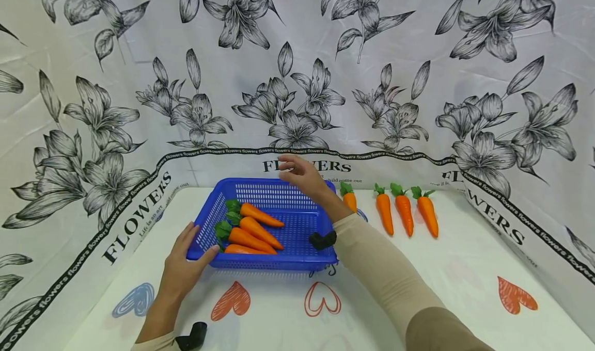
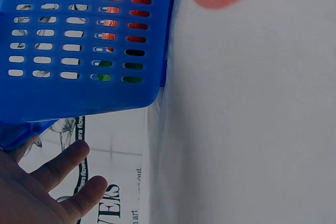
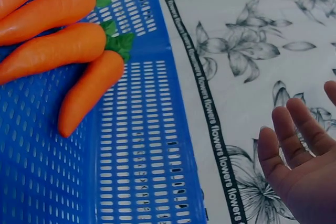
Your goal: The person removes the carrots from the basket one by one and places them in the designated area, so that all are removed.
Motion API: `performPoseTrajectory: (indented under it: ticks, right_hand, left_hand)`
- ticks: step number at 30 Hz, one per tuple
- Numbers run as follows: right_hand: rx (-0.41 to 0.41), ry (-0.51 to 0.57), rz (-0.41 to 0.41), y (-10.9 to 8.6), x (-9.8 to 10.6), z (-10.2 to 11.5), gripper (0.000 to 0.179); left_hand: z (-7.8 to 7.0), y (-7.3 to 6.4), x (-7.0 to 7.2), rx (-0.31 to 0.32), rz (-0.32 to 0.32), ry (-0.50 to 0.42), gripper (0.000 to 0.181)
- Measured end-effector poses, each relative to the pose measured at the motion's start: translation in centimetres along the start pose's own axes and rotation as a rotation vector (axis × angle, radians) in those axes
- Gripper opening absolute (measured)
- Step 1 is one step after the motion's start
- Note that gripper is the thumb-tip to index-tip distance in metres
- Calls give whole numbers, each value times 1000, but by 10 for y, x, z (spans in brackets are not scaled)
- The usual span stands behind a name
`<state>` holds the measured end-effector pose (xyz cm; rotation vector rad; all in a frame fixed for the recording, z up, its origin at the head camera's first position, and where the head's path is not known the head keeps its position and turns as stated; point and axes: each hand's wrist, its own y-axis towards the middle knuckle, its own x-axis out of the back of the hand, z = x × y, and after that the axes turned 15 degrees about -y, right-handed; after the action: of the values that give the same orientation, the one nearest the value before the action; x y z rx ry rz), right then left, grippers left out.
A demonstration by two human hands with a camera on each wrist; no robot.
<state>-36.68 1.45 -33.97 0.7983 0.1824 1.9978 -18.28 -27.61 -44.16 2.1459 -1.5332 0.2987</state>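
"Carrots (image 1: 260, 232), where?"
"Four inside the blue basket (image 1: 297, 259), toward its left; four on the white table (image 1: 455, 289), right."
"Grip?"
"Released: left hand (image 1: 185, 265) spread at the basket's near left corner, right hand (image 1: 303, 178) loose by the far rim"

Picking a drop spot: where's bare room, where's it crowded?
Bare: table right of the rightmost carrot; in front of the basket; basket floor right of its four carrots, though the right arm hides part in the head view.

Crowded: basket's left half; its near left corner, left hand there; table's far strip beside it, four more carrots.
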Motion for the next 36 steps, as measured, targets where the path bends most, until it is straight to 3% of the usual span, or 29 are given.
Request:
performPoseTrajectory:
  ticks: [7,18,28,36]
  right_hand:
    - [-57,-18,49,7,-9,-11,47]
    - [-116,-190,191,13,-21,-24,46]
    - [-161,-261,226,19,-26,-27,45]
    - [-231,-318,274,30,-47,-32,46]
  left_hand:
    - [-5,-1,2,16,13,1,84]
    - [-1,-2,0,-1,-9,-8,81]
    - [-2,3,-6,-10,-12,-7,82]
    - [-3,-1,-2,-8,-16,-18,81]
